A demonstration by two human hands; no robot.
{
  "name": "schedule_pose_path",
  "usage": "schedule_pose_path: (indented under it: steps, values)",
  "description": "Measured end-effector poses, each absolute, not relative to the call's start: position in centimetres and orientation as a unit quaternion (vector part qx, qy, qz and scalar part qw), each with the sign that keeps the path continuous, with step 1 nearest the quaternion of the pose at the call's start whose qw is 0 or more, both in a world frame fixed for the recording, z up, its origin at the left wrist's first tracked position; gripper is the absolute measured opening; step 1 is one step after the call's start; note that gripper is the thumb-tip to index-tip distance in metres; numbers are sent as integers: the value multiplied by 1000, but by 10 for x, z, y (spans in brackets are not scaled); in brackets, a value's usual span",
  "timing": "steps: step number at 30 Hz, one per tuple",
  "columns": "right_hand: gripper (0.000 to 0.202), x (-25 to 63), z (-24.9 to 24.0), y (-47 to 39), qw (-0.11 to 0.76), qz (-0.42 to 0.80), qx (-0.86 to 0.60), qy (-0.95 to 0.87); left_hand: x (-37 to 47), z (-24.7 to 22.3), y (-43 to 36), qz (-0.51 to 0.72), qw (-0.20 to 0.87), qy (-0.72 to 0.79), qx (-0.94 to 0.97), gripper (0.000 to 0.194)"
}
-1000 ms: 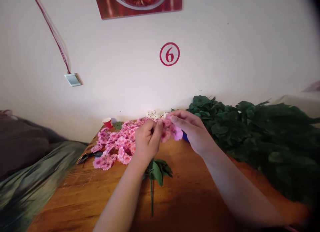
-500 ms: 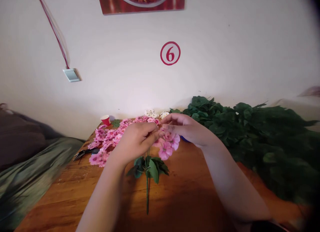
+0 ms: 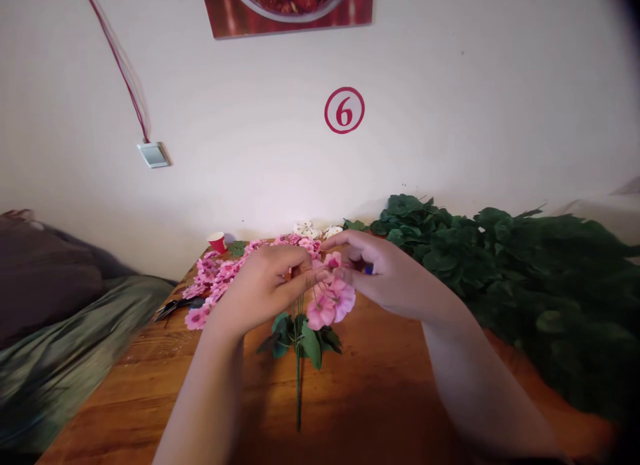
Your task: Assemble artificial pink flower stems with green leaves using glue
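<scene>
Thin green stems (image 3: 299,385) with dark green leaves (image 3: 311,345) hang upright over the wooden table, their upper ends going up into my left hand (image 3: 277,278). That hand is closed, thumb and fingers pinched around them. Just right of it, my right hand (image 3: 367,268) curls over pink blossoms (image 3: 325,305), its thumb and fingertips close together at the flower stalks. The fingertips of both hands nearly meet. The exact grip point is partly hidden by the fingers and petals.
Loose pink flowers (image 3: 213,278) cover the table's (image 3: 165,378) back left, beside a red cup (image 3: 217,242) and a black tool (image 3: 173,307). White flowers (image 3: 306,229) lie at the back. Green leaves (image 3: 500,271) are heaped at the right.
My right hand has lowered slightly and its fingers have curled more over the blossoms. The pink blossoms have turned and shifted a little left. The view has shifted slightly.
</scene>
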State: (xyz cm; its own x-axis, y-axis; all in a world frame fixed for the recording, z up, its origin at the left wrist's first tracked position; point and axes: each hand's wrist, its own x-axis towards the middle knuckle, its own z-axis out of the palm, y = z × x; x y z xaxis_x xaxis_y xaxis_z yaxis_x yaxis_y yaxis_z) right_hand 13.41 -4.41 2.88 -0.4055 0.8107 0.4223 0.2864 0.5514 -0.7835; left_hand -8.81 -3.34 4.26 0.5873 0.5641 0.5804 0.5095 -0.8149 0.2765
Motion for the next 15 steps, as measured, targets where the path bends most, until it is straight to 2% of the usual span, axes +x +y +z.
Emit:
schedule_pose_path:
  steps: [8, 12, 15]
  values:
    - [22, 136, 32, -49, 482, 322, -351, -735, -88, 46, -41, 300, 29, 291, 908, 28]
    - [22, 134, 32, -42, 528, 341, -342, -699, -87, 45, -41, 351, 18, 267, 897, 30]
    - [24, 129, 29, -32, 598, 347, -335, -640, -88, 45, -41, 405, 4, 256, 878, 28]
